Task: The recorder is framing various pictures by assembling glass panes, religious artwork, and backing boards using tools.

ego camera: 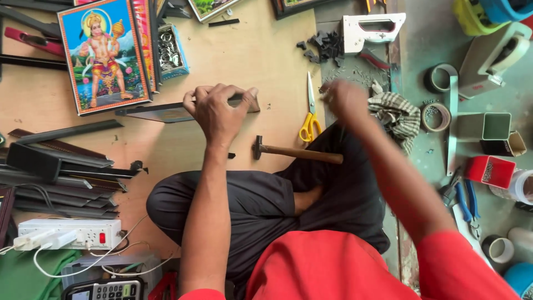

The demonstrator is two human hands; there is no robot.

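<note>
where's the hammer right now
In the head view the hammer lies flat on the wooden board just ahead of the person's knees, below the yellow-handled scissors and right of the left hand.

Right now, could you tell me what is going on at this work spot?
A person sits cross-legged on the floor. The left hand presses down on a dark strip of frame moulding lying on the tan wooden board. The right hand is blurred, raised beside the yellow-handled scissors. A wooden-handled hammer lies untouched between them.
</note>
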